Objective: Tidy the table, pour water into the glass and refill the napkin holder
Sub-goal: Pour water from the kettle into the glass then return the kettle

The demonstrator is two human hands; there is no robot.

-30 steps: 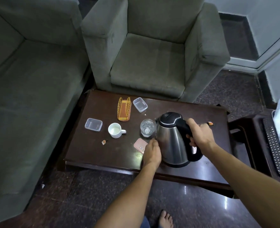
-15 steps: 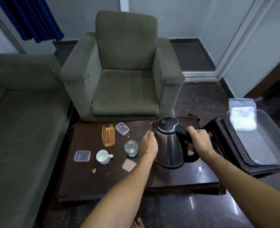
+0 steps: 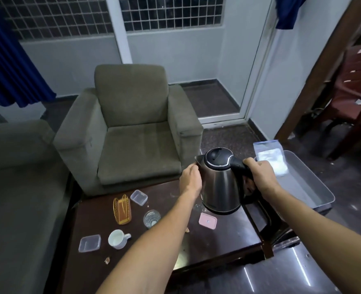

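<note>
My right hand (image 3: 260, 177) grips the black handle of a steel kettle (image 3: 220, 187), held upright over the right end of the dark wooden table (image 3: 217, 240). My left hand (image 3: 190, 180) rests against the kettle's side by the spout. A glass (image 3: 151, 218) with a little water stands left of the kettle. Beside it lies an empty orange wire napkin holder (image 3: 122, 210). A bag of white napkins (image 3: 271, 160) leans in a grey tray (image 3: 307, 187) to the right.
On the table are a white cup (image 3: 117, 239), two clear plastic containers (image 3: 89, 242) (image 3: 138, 197), a pink lid (image 3: 207, 221) and small scraps (image 3: 107, 260). A green armchair (image 3: 133, 145) stands behind the table, a sofa (image 3: 16, 187) to its left.
My view has risen and tilted up. The kettle has moved up and to the right, away from the glass, with both hands still on it.
</note>
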